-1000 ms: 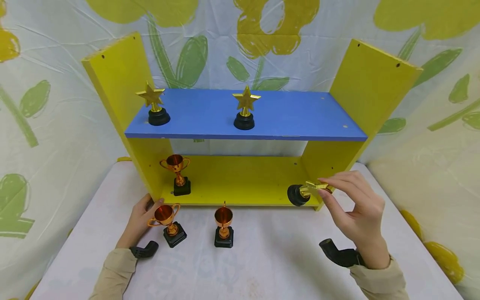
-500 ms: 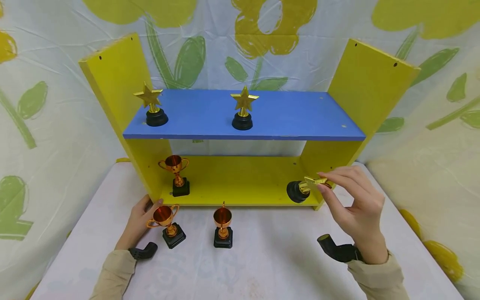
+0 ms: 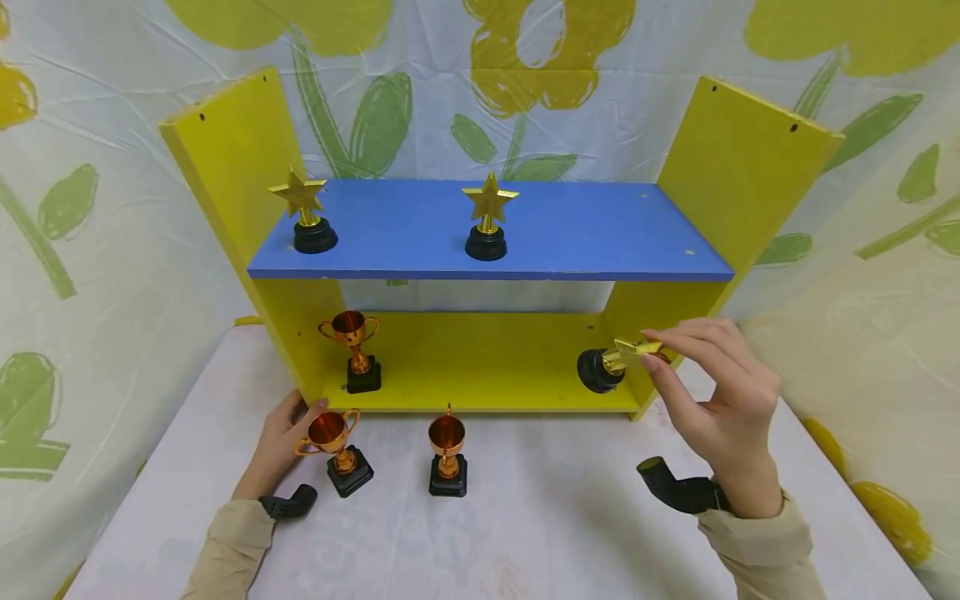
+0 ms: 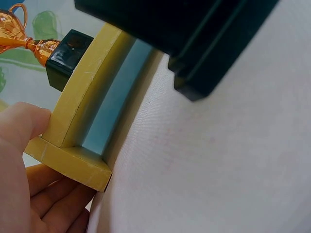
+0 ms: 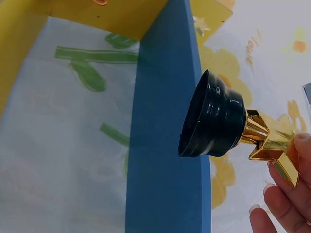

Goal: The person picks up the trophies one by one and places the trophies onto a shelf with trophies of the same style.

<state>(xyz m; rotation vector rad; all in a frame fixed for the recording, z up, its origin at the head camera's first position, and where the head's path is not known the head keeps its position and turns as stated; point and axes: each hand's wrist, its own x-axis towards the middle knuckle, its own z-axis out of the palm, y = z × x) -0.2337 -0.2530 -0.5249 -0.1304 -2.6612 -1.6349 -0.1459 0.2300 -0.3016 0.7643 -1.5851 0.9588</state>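
Observation:
My right hand (image 3: 716,392) pinches a gold star trophy (image 3: 633,352) by its star between thumb and fingertips. That trophy is tipped sideways, its black base (image 5: 214,119) pointing left, in front of the lower shelf's right end. My left hand (image 3: 281,437) grips the bottom left corner of the yellow and blue shelf unit (image 4: 73,155), thumb on the near side and fingers round the side panel. Two star trophies stand on the blue shelf (image 3: 600,229): one at left (image 3: 315,233), one in the middle (image 3: 487,242). A copper cup trophy (image 3: 363,371) stands on the yellow lower shelf (image 3: 480,358).
On the white table (image 3: 525,517), in front of the unit, stand two more copper cup trophies: a left one (image 3: 348,471) beside my left hand and a middle one (image 3: 447,475). Yellow side panels (image 3: 750,158) rise above the blue shelf. A flowered cloth (image 3: 435,75) hangs behind.
My right hand has risen slightly with the star trophy, its base now a little higher before the lower shelf. The left hand has stayed on the unit's corner.

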